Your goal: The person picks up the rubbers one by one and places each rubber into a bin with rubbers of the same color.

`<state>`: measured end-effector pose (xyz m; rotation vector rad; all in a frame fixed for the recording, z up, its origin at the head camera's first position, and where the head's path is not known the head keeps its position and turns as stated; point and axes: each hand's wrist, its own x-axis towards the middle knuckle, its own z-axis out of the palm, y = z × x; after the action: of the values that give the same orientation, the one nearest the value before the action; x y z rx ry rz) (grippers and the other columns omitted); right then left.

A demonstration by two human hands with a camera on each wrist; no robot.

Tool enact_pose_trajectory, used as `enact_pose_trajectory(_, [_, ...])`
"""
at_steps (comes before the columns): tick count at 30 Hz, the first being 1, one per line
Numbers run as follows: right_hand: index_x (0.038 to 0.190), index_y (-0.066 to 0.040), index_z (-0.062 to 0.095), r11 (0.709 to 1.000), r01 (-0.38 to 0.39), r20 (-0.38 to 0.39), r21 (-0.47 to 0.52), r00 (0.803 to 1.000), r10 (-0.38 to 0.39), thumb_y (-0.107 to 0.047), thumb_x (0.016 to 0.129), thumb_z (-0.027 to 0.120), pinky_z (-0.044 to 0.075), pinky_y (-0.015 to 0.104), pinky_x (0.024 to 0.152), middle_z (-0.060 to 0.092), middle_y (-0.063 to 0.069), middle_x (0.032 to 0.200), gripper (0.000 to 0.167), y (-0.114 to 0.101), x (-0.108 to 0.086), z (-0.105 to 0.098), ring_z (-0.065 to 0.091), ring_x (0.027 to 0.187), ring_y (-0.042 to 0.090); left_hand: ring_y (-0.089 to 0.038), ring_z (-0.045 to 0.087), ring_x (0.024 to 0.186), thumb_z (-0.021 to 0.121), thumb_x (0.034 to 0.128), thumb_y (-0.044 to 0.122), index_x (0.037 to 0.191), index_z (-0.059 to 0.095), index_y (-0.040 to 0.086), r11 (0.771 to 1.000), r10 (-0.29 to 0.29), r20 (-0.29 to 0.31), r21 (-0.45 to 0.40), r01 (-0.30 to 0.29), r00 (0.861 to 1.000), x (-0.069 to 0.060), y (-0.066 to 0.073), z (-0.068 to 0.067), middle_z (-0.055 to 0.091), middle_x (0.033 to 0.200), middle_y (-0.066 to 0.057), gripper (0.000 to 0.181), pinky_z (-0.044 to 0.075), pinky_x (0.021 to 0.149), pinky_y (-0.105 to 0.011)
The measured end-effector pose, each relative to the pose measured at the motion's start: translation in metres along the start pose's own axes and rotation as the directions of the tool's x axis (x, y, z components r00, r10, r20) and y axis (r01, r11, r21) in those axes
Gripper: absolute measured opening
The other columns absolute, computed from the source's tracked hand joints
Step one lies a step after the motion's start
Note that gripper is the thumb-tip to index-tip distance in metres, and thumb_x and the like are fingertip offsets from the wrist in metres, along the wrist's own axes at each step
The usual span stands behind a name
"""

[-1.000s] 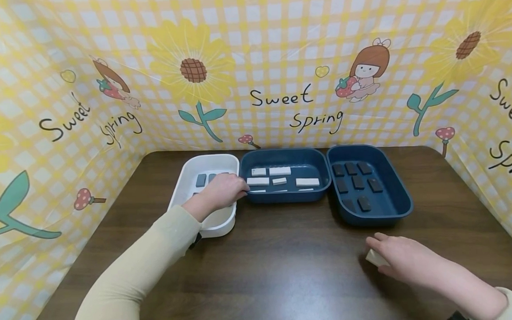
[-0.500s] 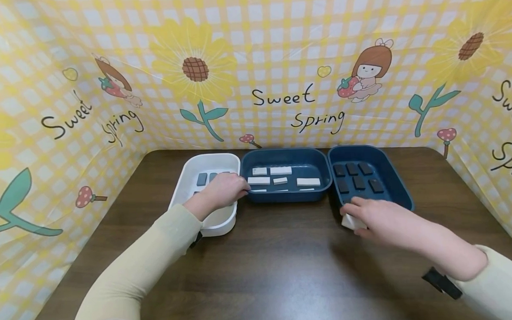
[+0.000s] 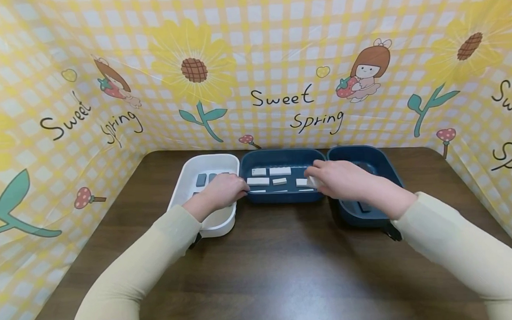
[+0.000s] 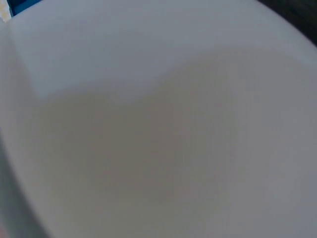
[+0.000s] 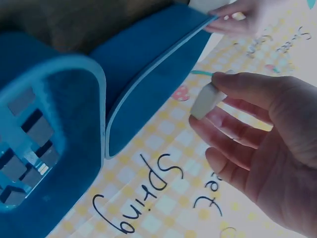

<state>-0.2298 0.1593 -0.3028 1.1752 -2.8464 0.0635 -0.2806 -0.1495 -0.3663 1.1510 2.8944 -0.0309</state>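
Observation:
In the head view my right hand [image 3: 343,178] is over the right end of the middle blue bin [image 3: 278,197]. It pinches a small white block [image 5: 205,101] between thumb and fingertips, best seen in the right wrist view. Several white blocks [image 3: 258,181] lie in that bin. My left hand [image 3: 220,187] reaches across the white bin [image 3: 220,230], its fingers gripping the middle bin's rim at the left end. Some grey-blue blocks [image 3: 201,180] show in the white bin. The left wrist view holds mostly a blurred pale surface.
On the right stands another blue bin [image 3: 364,220], partly hidden by my right forearm; dark blocks [image 5: 38,128] lie in it. The bins sit side by side at the back of the brown table [image 3: 276,263]. A yellow checked cloth [image 3: 277,51] hangs behind and at both sides.
My right hand has carried the white block from the table's right side, past the right bin's front, left and away to above the middle bin. The left hand stays put.

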Motion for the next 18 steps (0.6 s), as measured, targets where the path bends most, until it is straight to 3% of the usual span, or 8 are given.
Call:
enact_pose_trajectory(7, [0.122, -0.009, 0.062, 0.997, -0.065, 0.026, -0.051, 0.997, 0.067, -0.015, 0.089, 0.071, 0.051, 0.036, 0.071, 0.061, 0.008, 0.101, 0.034, 0.013, 0.039, 0.005, 0.058, 0.077, 0.021, -0.014, 0.06, 0.074, 0.067, 0.0925, 0.013, 0.094, 0.075, 0.013, 1.0, 0.0, -0.01, 0.002, 0.0, 1.0, 0.0, -0.001, 0.002, 0.069, 0.084, 0.0, 0.009, 0.052, 0.074, -0.034])
enact_pose_trajectory(18, [0.125, -0.003, 0.059, 0.982, -0.188, 0.147, -0.006, 0.971, 0.187, -0.007, 0.092, 0.063, 0.05, 0.041, 0.084, 0.062, 0.013, 0.113, 0.033, 0.027, 0.078, 0.026, 0.06, 0.092, 0.025, -0.015, 0.061, 0.075, 0.067, 0.0923, 0.013, 0.094, 0.075, 0.012, 1.0, 0.005, -0.008, 0.003, -0.005, 1.0, -0.001, 0.001, 0.0, 0.069, 0.084, -0.001, 0.008, 0.052, 0.075, -0.035])
